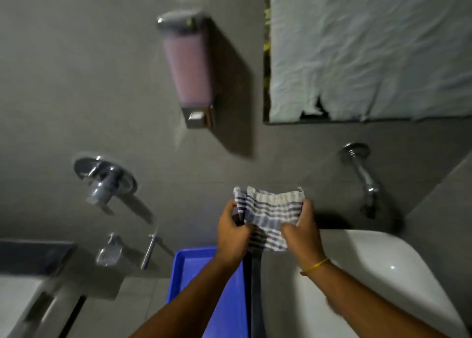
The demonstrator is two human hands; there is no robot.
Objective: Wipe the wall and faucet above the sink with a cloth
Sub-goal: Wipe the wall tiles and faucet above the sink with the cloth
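Between both hands, a crumpled white cloth with blue-grey stripes [269,216] is stretched before the grey tiled wall [76,82].

Left hand [233,231] and right hand [301,231] are each closed around an edge of the soft, wrinkled fabric, its long axis running sideways from one fist to the other. Up and right of the right hand, a curved chrome faucet spout [364,178] juts from the wall and points down over the glossy white ceramic sink [383,266]. Above the hands hangs a pink-filled soap dispenser with chrome caps [187,66]; a blue plastic tray [189,271] lies under the left forearm. A thin yellow band [316,264] circles the right wrist.
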